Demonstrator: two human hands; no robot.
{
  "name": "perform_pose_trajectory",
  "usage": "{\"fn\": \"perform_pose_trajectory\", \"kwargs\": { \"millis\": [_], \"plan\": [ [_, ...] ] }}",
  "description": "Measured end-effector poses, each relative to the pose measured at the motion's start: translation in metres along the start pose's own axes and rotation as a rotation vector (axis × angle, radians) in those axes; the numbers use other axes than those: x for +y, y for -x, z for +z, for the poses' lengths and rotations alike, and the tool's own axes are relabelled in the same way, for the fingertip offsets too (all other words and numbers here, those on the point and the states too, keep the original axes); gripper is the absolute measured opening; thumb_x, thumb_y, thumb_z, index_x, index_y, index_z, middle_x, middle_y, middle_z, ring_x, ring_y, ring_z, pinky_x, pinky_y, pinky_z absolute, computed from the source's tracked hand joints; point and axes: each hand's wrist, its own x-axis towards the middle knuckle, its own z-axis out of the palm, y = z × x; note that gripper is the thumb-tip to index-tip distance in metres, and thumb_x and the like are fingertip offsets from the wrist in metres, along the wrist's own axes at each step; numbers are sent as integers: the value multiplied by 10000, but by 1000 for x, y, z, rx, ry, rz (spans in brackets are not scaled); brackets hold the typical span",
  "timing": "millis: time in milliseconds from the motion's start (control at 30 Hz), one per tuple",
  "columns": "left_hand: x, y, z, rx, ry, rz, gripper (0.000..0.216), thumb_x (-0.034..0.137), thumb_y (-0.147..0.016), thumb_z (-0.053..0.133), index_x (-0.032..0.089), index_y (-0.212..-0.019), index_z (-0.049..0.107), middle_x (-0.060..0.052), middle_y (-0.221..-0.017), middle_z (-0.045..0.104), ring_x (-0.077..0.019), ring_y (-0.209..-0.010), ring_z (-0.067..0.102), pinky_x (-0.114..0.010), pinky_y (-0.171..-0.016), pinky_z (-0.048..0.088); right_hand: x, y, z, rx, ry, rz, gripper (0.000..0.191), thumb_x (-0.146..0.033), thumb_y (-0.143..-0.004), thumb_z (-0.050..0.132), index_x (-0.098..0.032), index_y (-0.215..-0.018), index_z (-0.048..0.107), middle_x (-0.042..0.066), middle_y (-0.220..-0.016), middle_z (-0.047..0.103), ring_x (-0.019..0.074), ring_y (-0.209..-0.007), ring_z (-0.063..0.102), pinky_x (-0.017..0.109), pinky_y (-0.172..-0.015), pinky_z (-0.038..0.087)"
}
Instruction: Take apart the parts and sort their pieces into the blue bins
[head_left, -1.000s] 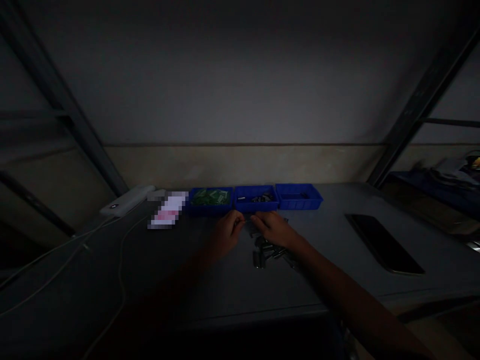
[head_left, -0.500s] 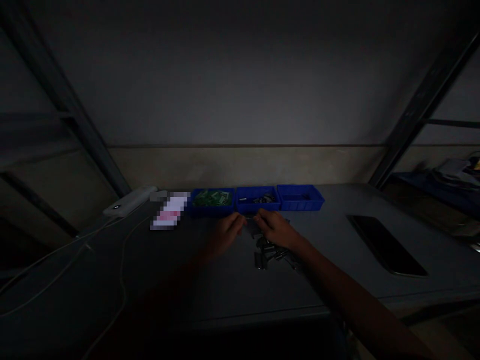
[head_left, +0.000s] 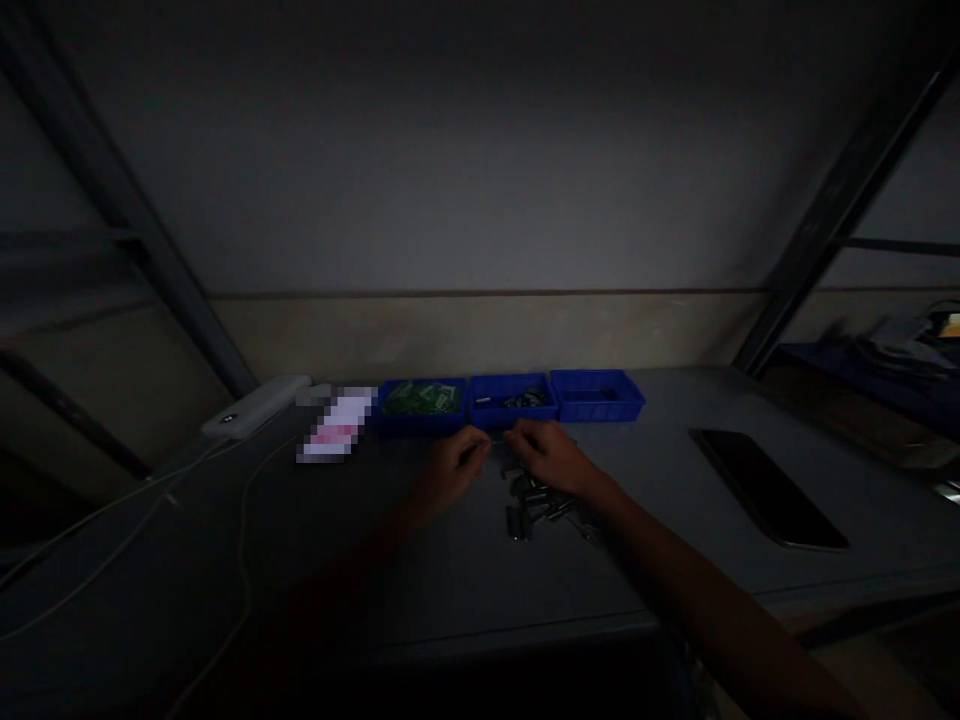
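In the dim head view my left hand (head_left: 456,465) is closed in a pinch, thumb against fingers, just in front of the blue bins. Close beside it my right hand (head_left: 551,455) is also pinched, its fingertips pointing at the left hand's. Whatever the fingertips hold is too small and dark to name. Below and partly under my right hand lies a loose pile of small shiny metal parts (head_left: 534,500). The middle blue bin (head_left: 513,415), right behind the hands, contains similar dark metal pieces.
The left blue bin (head_left: 420,428) contains green packets (head_left: 422,398); the right blue bin (head_left: 598,410) has a few small dark pieces. A dark tablet-like slab (head_left: 769,490) lies at right. At left are a lit, blurred screen (head_left: 341,422), a white device (head_left: 259,405) and cables (head_left: 244,520).
My fingertips have drawn slightly apart, and the left hand's fingers have loosened a little. The view has shifted slightly; bins and metal pile look unchanged.
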Motion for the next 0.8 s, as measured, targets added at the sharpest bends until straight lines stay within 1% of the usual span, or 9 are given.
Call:
{"fn": "perform_pose_trajectory", "kwargs": {
  "millis": [133, 200, 267, 367, 500, 600, 700, 800],
  "plan": [
    [-5, 0, 3, -40, -99, 43, 221, 319, -825, 431, 151, -820, 576, 4, -657, 586, -111, -580, 523, -211, -543, 369, 5, -2, -6, 82, 38, 46, 272, -314, -881, 382, -166, -699, 519, -13, -594, 516, 104, -555, 482, 212, -535, 299],
    [-7, 0, 3, -49, -150, 55, 228, 315, -825, 431, 149, -830, 587, -6, -670, 608, -118, -584, 537, -216, -548, 372, 12, -3, -12, 151, 70, 95, 262, -320, -883, 375, -168, -741, 535, 1, -629, 552, 114, -580, 508, 215, -552, 313],
    [-9, -1, 3, -52, -196, 46, 239, 314, -825, 427, 143, -817, 593, -7, -633, 603, -122, -562, 532, -220, -540, 366, 22, -5, -20, 251, 101, 180, 256, -334, -880, 377, -168, -790, 550, 17, -670, 591, 125, -602, 528, 218, -566, 324],
    [-10, -1, 1, -45, -238, 40, 235, 306, -820, 428, 145, -792, 598, -4, -599, 594, -119, -538, 522, -216, -521, 353, 38, -7, -34, 421, 162, 351, 280, -347, -872, 379, -157, -809, 575, 56, -718, 634, 150, -638, 554, 229, -571, 329],
    [-11, -3, 3, -57, -285, 38, 203, 295, -808, 442, 174, -790, 604, -5, -625, 620, -124, -553, 542, -217, -527, 354, 56, -6, -49, 574, 231, 549, 316, -343, -865, 372, -136, -862, 611, 120, -832, 660, 189, -741, 590, 251, -621, 356],
    [-10, -8, 8, -88, -344, 41, 164, 297, -785, 489, 200, -822, 615, -11, -684, 648, -140, -607, 577, -225, -552, 359, 64, -4, -52, 623, 275, 636, 333, -350, -860, 378, -126, -897, 622, 144, -842, 663, 207, -769, 602, 268, -641, 374],
    [-6, -12, 12, -91, -421, 53, 149, 317, -752, 543, 224, -832, 627, 4, -641, 629, -141, -578, 558, -226, -532, 336, 70, -3, -50, 637, 325, 675, 340, -362, -857, 386, -130, -896, 632, 151, -815, 665, 208, -731, 611, 277, -618, 382],
    [-5, -13, 14, -94, -441, 79, 109, 282, -753, 540, 234, -790, 631, 12, -636, 615, -131, -574, 538, -222, -542, 331, 74, -2, -46, 635, 364, 701, 335, -375, -850, 403, -139, -892, 637, 145, -787, 665, 205, -688, 616, 278, -585, 381]
  ]
}}
